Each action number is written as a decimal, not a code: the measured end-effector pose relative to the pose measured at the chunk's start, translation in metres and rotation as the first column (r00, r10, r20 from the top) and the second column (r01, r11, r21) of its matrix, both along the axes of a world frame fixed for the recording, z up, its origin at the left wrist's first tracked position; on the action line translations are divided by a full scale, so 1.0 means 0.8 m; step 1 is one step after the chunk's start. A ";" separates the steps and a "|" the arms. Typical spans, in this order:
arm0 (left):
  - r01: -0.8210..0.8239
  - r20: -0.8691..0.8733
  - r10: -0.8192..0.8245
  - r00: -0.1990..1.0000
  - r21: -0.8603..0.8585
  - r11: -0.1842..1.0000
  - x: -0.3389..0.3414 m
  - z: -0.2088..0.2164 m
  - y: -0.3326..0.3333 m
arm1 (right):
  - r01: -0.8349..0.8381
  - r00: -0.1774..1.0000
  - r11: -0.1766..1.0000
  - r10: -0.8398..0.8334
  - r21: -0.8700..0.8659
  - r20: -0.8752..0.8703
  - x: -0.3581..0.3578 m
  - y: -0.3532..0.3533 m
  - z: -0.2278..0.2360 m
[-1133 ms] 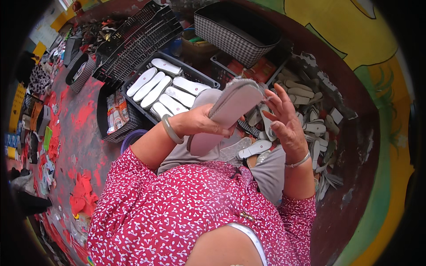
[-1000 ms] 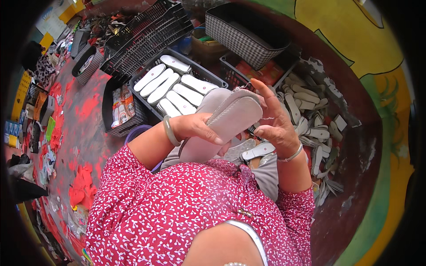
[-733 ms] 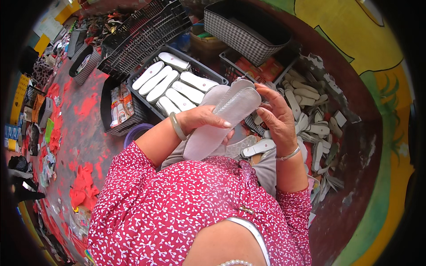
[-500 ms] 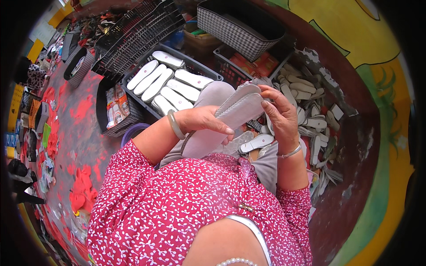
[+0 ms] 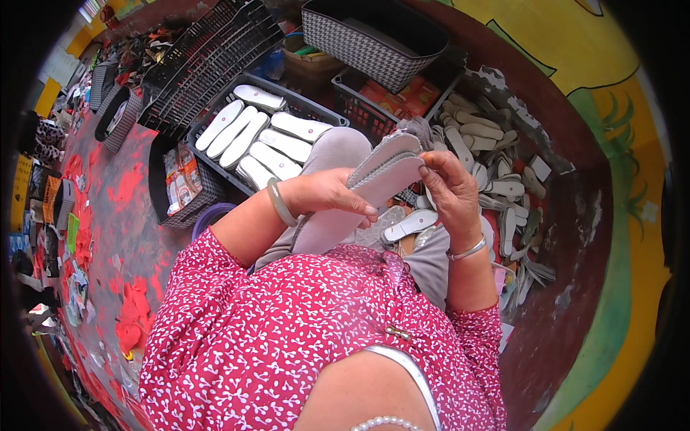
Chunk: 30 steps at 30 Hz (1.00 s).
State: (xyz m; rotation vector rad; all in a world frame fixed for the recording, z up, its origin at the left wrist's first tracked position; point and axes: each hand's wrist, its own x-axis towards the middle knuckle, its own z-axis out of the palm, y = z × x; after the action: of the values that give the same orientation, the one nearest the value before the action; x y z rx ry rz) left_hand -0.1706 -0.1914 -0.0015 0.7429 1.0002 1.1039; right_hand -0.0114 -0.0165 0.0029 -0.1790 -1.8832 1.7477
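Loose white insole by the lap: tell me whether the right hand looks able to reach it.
Probably yes: the white insole lies largely uncovered near the right hand, though that hand's fingers are at the tip of the held insoles.

Soft, diffuse light — black corners, fisheye bend
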 end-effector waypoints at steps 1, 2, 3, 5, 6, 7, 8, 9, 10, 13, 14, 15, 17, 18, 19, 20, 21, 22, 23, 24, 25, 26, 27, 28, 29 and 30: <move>0.003 -0.022 -0.003 1.000 -0.001 1.000 0.001 0.000 0.001 | -0.034 0.999 0.995 0.034 -0.089 0.003 0.001 0.001 -0.001; 0.013 -0.016 -0.013 1.000 -0.001 1.000 0.002 0.001 0.001 | -0.034 0.999 0.994 0.035 -0.104 0.005 0.002 0.002 -0.001; 0.022 -0.009 -0.022 1.000 0.001 1.000 0.002 0.004 0.002 | -0.035 0.999 0.993 0.036 -0.116 0.008 0.004 0.003 0.001; 0.029 -0.006 -0.029 1.000 0.000 1.000 0.002 0.004 0.004 | -0.051 0.998 0.981 0.057 -0.186 0.025 0.006 0.003 0.010; 0.024 -0.009 -0.024 1.000 -0.005 1.000 0.001 0.004 0.005 | -0.069 0.996 0.967 0.080 -0.246 0.038 0.007 0.000 0.021; 0.019 -0.012 -0.019 1.000 -0.011 1.000 -0.001 0.005 0.006 | -0.085 0.993 0.949 0.105 -0.305 0.049 0.007 -0.001 0.029; 0.053 -0.009 -0.053 0.999 -0.018 0.998 -0.002 0.007 0.007 | -0.111 0.985 0.950 0.143 -0.291 0.094 0.009 0.002 0.033; 0.087 -0.002 -0.087 0.996 -0.024 0.996 0.000 0.009 0.007 | -0.135 0.973 0.951 0.180 -0.277 0.143 0.015 0.007 0.034; 0.121 0.005 -0.121 0.993 -0.029 0.992 0.002 0.009 0.007 | -0.161 0.958 0.951 0.216 -0.265 0.192 0.019 0.010 0.036; 0.226 0.041 -0.227 0.973 0.024 0.974 0.004 -0.004 0.010 | -0.150 0.964 0.964 0.192 -0.218 0.186 0.020 0.007 0.041; 0.248 0.042 -0.249 0.967 0.046 0.968 0.004 -0.008 0.010 | -0.135 0.966 0.972 0.172 -0.193 0.191 0.018 0.006 0.041; 0.269 0.043 -0.273 0.961 0.069 0.961 0.002 -0.012 0.011 | -0.092 0.963 0.989 0.119 -0.119 0.243 0.016 0.006 0.038; 0.303 0.051 -0.308 0.950 0.090 0.949 0.001 -0.013 0.010 | -0.044 0.965 0.989 0.079 -0.144 0.252 0.015 0.005 0.035; 0.316 0.059 -0.322 0.945 0.090 0.944 0.001 -0.010 0.009 | -0.019 0.965 0.988 0.059 -0.155 0.257 0.014 0.005 0.034; 0.329 0.067 -0.336 0.940 0.090 0.940 0.000 -0.009 0.009 | -0.019 0.963 0.998 0.034 -0.061 0.268 0.014 0.007 0.030; 0.336 0.082 -0.339 0.937 0.058 0.940 -0.002 -0.012 0.008 | -0.019 0.961 0.999 0.008 0.034 0.276 0.014 0.012 0.024; 0.339 0.092 -0.340 0.936 0.026 0.940 -0.004 -0.014 0.008 | -0.022 0.961 0.991 -0.015 0.130 0.278 0.013 0.015 0.024; 0.343 0.101 -0.340 0.935 -0.005 0.939 -0.006 -0.017 0.008 | 0.015 0.977 0.991 -0.043 0.131 0.209 0.011 0.011 0.024; 0.348 0.128 -0.346 0.930 -0.001 0.937 -0.007 -0.019 0.008 | 0.053 0.988 0.990 -0.071 0.130 0.138 0.008 0.002 0.025; 0.353 0.157 -0.349 0.924 0.004 0.936 -0.008 -0.022 0.008 | 0.016 0.993 0.990 -0.033 0.144 0.116 0.007 0.004 0.021; 0.358 0.186 -0.353 0.917 0.010 0.934 -0.008 -0.024 0.008 | -0.020 0.996 0.987 0.006 0.159 0.092 0.006 0.006 0.019; 0.352 0.197 -0.346 0.917 0.004 0.936 -0.008 -0.025 0.010 | -0.074 0.989 0.991 0.059 0.108 0.135 0.005 0.006 0.021; 0.347 0.212 -0.338 0.917 -0.005 0.938 -0.007 -0.027 0.011 | -0.124 0.978 0.991 0.114 0.052 0.176 0.004 0.003 0.026; 0.341 0.226 -0.330 0.917 -0.013 0.940 -0.006 -0.028 0.013 | -0.172 0.962 0.985 0.170 -0.006 0.215 0.003 0.000 0.028; 0.334 0.240 -0.323 0.915 -0.003 0.943 -0.005 -0.030 0.015 | -0.166 0.960 0.985 0.152 0.038 0.235 0.002 -0.002 0.023; 0.325 0.254 -0.316 0.914 0.005 0.946 -0.003 -0.032 0.016 | -0.156 0.959 0.986 0.137 0.057 0.250 0.002 -0.003 0.018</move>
State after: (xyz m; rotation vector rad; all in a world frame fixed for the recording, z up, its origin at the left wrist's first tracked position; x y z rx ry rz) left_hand -0.1726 -0.1789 -0.0268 0.6885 0.6525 0.8639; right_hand -0.0100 -0.0188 0.0177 -0.2422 -2.1866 1.8166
